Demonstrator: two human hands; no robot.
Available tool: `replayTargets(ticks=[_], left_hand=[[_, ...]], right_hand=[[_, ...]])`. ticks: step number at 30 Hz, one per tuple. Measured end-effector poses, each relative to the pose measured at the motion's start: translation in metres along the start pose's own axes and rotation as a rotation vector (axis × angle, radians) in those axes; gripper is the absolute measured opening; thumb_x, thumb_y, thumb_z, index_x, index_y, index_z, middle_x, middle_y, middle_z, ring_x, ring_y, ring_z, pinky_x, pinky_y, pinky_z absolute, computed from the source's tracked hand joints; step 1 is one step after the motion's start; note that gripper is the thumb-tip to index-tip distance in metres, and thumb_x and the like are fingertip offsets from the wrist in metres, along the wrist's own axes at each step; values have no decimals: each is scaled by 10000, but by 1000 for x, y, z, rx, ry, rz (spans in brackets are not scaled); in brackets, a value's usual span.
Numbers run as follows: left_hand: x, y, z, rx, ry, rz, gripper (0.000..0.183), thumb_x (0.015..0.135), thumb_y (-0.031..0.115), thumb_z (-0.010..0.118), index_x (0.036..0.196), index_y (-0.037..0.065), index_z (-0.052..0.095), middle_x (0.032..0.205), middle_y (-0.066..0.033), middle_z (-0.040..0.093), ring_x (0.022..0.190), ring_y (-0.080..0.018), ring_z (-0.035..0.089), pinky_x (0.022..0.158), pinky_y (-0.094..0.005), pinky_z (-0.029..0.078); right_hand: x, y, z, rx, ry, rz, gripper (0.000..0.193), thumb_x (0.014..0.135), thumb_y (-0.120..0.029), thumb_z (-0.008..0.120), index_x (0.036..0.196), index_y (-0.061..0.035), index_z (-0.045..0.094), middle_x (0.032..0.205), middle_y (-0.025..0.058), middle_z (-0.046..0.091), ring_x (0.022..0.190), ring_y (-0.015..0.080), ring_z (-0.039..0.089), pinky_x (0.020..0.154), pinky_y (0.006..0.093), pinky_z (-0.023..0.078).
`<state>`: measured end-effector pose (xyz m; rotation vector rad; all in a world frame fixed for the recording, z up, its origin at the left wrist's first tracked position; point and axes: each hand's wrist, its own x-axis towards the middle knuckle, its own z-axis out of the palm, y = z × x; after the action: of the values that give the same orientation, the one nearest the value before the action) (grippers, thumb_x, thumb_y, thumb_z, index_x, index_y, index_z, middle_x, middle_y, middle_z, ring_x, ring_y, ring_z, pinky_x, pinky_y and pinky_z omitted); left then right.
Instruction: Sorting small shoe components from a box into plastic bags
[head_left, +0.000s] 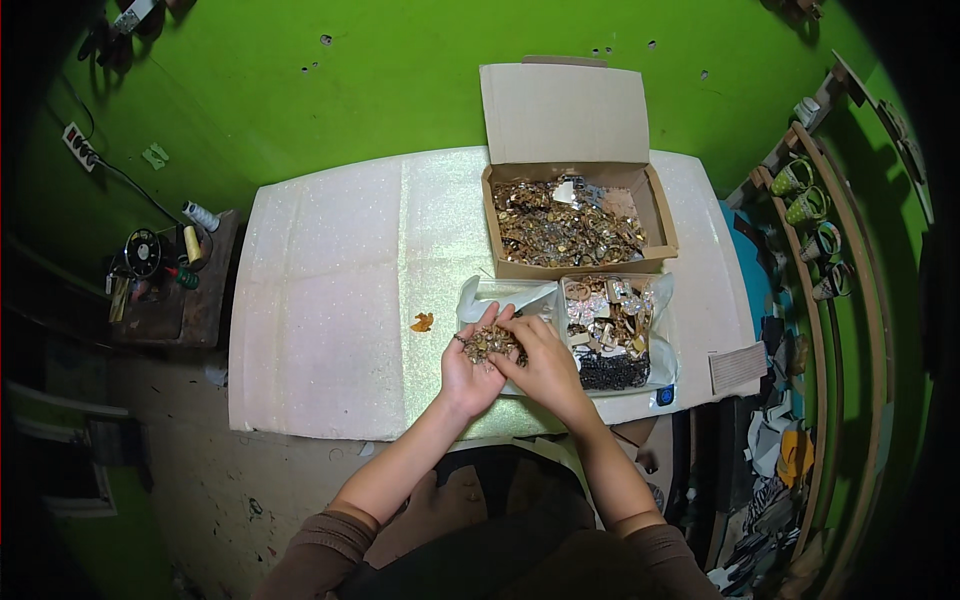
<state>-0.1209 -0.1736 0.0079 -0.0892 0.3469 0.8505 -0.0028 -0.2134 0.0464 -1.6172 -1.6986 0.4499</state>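
Left palm (468, 385) cupping a pile of small metallic pieces (487, 344)

The left hand is facing palm up, its fingers (489, 316) spreading loosely and curving slightly, bearing the pile without closing over it. The right hand (548, 362) is leaning in from the right, its fingers half bent and their tips touching the pile; whether they are pinching a single piece cannot be told. The pieces are glinting gold, silver and brown.

Just beneath and beyond the fingers, a plastic-lined tray (520, 291) is sitting on the table (325, 300), the hands partly hiding it. Immediately right of the fingers, a second tray (663, 364) is holding gold and silvery fittings (610, 310), with black pieces (612, 371) filling its nearer end. A small dark blue item (664, 397) is lying by that tray's near right corner, and farther right a pale flat piece (737, 369) is resting at the table's edge. Left of the fingers, near them, an orange scrap (422, 322) is lying alone.

Beyond both trays, a cardboard box (577, 270) is standing with its lid (565, 112) raised, holding a heap of metallic bits (560, 230). Well left of the fingers, a dark stand (165, 322) is carrying spools (192, 245); well right, a rack (786, 222) is holding footwear (807, 205). Farthest off, a green wall (380, 80) is rising behind the table.
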Motion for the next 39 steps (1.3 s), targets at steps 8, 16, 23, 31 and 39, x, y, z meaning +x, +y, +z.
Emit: replayTargets(ticks=[8,16,23,31,39], left_hand=[[-3,2,-1,35,10,16,442,906,249,205,1293,77,329,1336,-103,351,1180,-236,380,1003,-362,280],[-1,1,-2,34,-28,-5,433,906,258,229,1287,90,345,1325,-88,372,1150,-226,410,941,-338,345],[-1,2,0,95,-11,-7,428,904,244,240,1284,76,340,1315,-88,383,1145,-210,415,975,-340,319],[1,0,-3,165,15,1,438,899,236,248,1282,40,335,1311,-102,385,1170,-222,397,1007,-353,285],[0,0,0,219,-44,9,451,895,236,248,1288,30,325,1314,-108,383,1183,-238,385,1016,-353,273]], right_hand=[[-1,8,-2,1,-106,33,158,716,-150,610,820,-45,553,850,98,547,822,286,528,699,359,437],[3,10,-6,-3,-38,31,156,742,-133,576,871,-44,578,854,104,550,817,294,530,721,366,431],[2,16,-5,76,-4,86,180,799,-83,481,939,-13,570,874,134,529,796,300,530,695,338,435],[1,19,-7,167,-13,179,165,794,-79,475,912,-27,579,841,136,545,794,312,539,695,364,431],[-1,23,-6,185,-19,187,161,800,-92,479,909,-27,577,838,142,546,785,317,539,689,367,430]])
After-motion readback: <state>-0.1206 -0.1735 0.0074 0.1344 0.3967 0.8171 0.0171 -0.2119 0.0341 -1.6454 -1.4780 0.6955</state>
